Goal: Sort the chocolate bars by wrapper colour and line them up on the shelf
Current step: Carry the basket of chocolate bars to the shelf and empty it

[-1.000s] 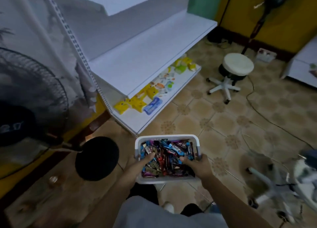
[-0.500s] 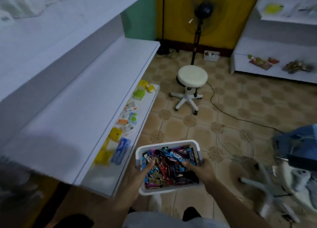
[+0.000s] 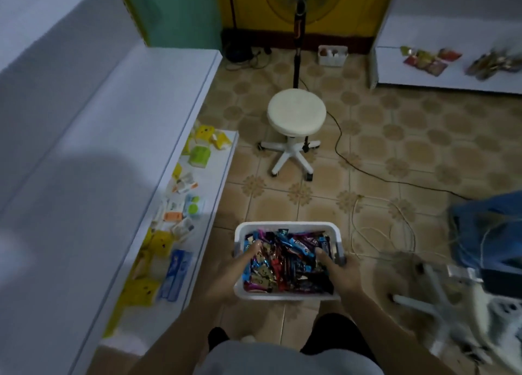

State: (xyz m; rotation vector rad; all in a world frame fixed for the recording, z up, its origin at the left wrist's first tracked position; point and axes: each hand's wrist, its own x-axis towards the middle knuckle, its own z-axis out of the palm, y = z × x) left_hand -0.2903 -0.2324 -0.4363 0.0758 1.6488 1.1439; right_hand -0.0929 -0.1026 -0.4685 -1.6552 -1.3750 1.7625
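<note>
I have the basket (image 3: 288,225) in both hands, held out in front of my waist above the tiled floor (image 3: 395,137). My left hand (image 3: 233,271) grips its left wall, thumb hooked over the rim and lying on the bars (image 3: 285,259), the other fingers hidden underneath. My right hand (image 3: 343,273) grips the right wall the same way, thumb inside and fingers curled round the outer edge. The bars fill the basket in a loose heap with the colours mixed: blue, red, purple, dark brown and some gold. Every bar I can see is in the basket. The shelf (image 3: 113,148) runs along my left, a broad white board, and the bottom shelf (image 3: 217,177) under it juts out near the basket's left side. It carries yellow packs (image 3: 161,240), a green pack (image 3: 200,155), small white and orange boxes and a blue pack (image 3: 176,274). Ahead of the basket a stool (image 3: 296,110) stands on the tiles, with a fan pole (image 3: 296,52) behind it and a black cable (image 3: 367,172) trailing past. At far right a second shelf (image 3: 395,72) holds red and gold packets; the things at my right edge are too blurred to tell
</note>
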